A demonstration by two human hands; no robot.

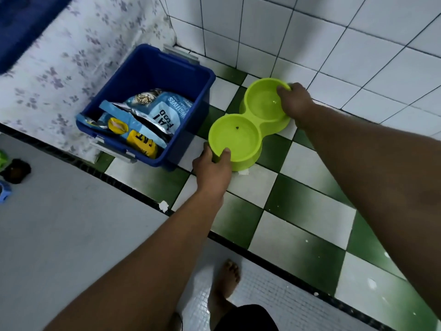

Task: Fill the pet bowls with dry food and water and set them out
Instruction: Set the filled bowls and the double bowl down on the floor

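A lime-green double pet bowl point(248, 132) stands on the green-and-white checkered floor near the tiled wall. My left hand point(212, 166) grips the rim of the nearer bowl, thumb over the edge. At the far bowl, my right hand point(296, 102) holds the rim with its fingers curled over it. The near bowl holds one small dark speck; the far bowl looks to hold a little clear water. To the left, bags of dry cat food point(148, 118) lie inside a blue plastic bin point(167, 75).
White tiled wall point(334, 44) runs behind the bowl. A flowered cloth point(59, 68) hangs at the left of the bin. A black strip point(274, 256) edges the checkered floor. My bare foot point(226, 280) stands on the white mat below. Small coloured objects point(9, 173) lie at the far left.
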